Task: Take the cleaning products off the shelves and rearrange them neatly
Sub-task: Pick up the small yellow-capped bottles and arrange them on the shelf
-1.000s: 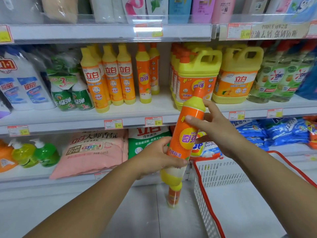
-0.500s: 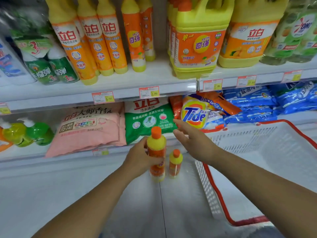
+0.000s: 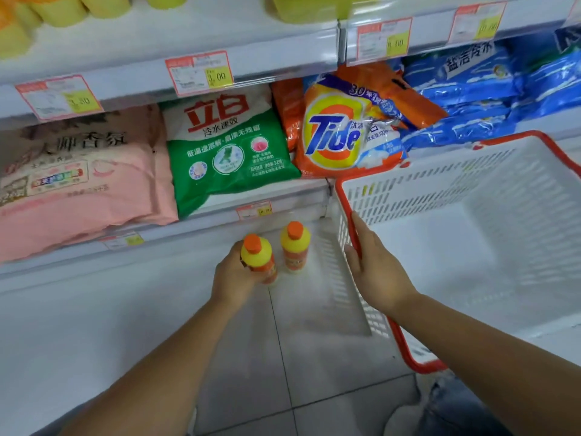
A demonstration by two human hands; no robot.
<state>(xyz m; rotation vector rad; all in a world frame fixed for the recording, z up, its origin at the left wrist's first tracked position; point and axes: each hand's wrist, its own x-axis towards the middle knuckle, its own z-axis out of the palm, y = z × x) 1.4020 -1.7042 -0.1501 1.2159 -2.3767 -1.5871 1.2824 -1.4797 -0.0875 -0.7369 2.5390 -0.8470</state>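
Observation:
Two orange-and-yellow detergent bottles stand upright on the tiled floor before the bottom shelf. My left hand (image 3: 234,276) is wrapped around the nearer bottle (image 3: 257,258), which stands just left of the second bottle (image 3: 295,247); that one is free of any hand. My right hand (image 3: 375,265) rests on the red rim of a white plastic basket (image 3: 471,234) to the right, fingers stretched along the rim. On the low shelf lie a pink bag (image 3: 85,180), a green bag (image 3: 226,152) and an orange Tide bag (image 3: 342,133).
Blue detergent packs (image 3: 490,92) are stacked on the shelf behind the basket. A higher shelf (image 3: 188,39) with price tags carries yellow bottle bases at the top edge. Grey floor tiles (image 3: 308,357) spread below my arms. A knee in jeans (image 3: 452,407) shows at lower right.
The bottle I carried in both hands has come down to the floor beside the other one. My right hand let go and moved right onto the basket rim. My view tilted downward.

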